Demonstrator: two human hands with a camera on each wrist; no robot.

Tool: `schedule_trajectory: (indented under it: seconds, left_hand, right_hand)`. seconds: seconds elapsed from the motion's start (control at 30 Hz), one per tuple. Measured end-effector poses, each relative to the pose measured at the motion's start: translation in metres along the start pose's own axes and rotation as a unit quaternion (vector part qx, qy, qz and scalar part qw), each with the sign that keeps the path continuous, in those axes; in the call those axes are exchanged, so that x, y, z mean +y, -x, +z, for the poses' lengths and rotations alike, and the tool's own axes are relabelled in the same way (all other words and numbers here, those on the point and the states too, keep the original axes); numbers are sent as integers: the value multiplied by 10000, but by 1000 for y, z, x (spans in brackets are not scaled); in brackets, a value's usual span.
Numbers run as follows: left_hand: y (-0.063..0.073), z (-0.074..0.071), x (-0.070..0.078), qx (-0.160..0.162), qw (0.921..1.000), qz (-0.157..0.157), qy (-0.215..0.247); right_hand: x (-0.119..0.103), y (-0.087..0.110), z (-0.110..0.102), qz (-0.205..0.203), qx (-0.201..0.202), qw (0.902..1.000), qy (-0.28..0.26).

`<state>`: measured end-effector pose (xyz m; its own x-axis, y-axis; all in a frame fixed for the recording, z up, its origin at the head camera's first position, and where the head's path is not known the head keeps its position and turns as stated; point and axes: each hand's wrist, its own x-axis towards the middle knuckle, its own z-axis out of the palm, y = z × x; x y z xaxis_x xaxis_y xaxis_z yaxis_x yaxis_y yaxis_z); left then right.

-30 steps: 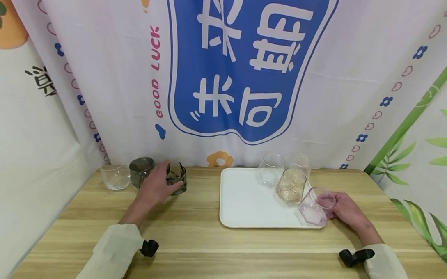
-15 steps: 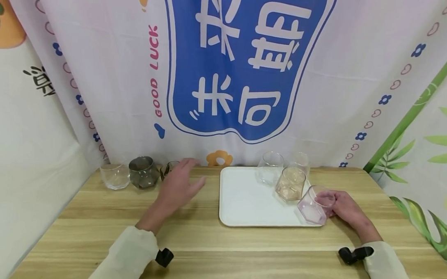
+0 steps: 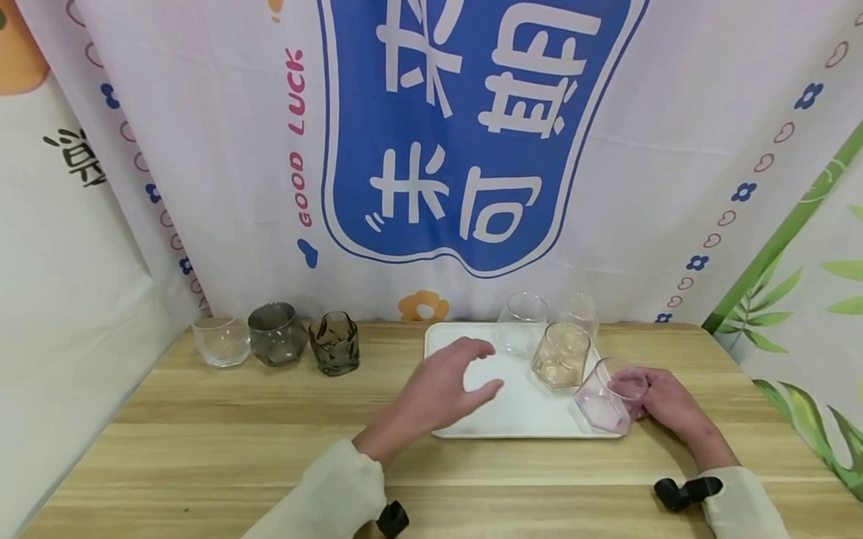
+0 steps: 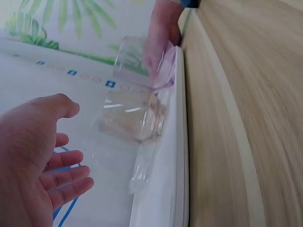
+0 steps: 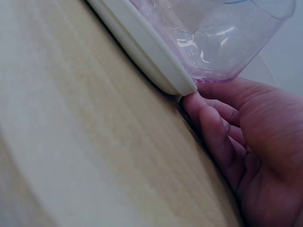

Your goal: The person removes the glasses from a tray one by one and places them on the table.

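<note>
My left hand (image 3: pixel 439 384) hovers over the left part of the white tray (image 3: pixel 472 420), thumb and fingers spread with nothing between them. In the left wrist view, an amber-tinted glass (image 4: pixel 128 116) stands beyond its fingertips. My right hand (image 3: pixel 668 408) is at the tray's right end, curled fingers gripping the edge right beside a pink glass (image 3: pixel 600 405). The right wrist view shows a fingertip (image 5: pixel 193 105) against the tray's rim, under the pink glass's base. Behind the amber glass stand a clear glass (image 3: pixel 521 336) and another faint clear glass (image 3: pixel 581 312).
At the table's back left stand a clear glass (image 3: pixel 222 344), a smoky grey glass (image 3: pixel 277 338) and a dark faceted glass (image 3: pixel 336 348), in a row. A printed cloth (image 3: pixel 257 188) hangs right behind the wooden table (image 3: pixel 230 435).
My left hand has let go of the dark faceted glass and moved right, over the tray. The right hand and the glasses have stayed in place.
</note>
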<state>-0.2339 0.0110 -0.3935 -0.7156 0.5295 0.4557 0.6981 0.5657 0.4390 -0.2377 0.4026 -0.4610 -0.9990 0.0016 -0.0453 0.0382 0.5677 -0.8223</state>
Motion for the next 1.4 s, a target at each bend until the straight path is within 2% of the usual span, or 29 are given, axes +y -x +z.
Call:
schedule_trajectory:
  seconds: [0.3, 0.47, 0.7, 0.97, 1.13, 1.4]
  left_hand:
    - [-19, 29, 33, -320, 9991, 244, 115]
    - [-23, 48, 47, -423, 9986, 256, 179]
    - [-31, 66, 66, -487, 9978, 235, 372]
    - [-36, 92, 82, -164, 9982, -87, 571]
    - [-38, 99, 91, -125, 9987, -123, 481]
    - [-51, 103, 102, -346, 9993, -130, -24]
  right_hand:
    - [2, -1, -1, 31, -2, 10000, -87]
    - [3, -1, 0, -21, -27, 10000, -53]
    - [2, 0, 0, -23, 51, 10000, -25]
    - [2, 0, -1, -56, 26, 9999, -124]
    - [4, -1, 2, -154, -34, 9996, -233]
    - [3, -2, 0, -132, -69, 9995, -269]
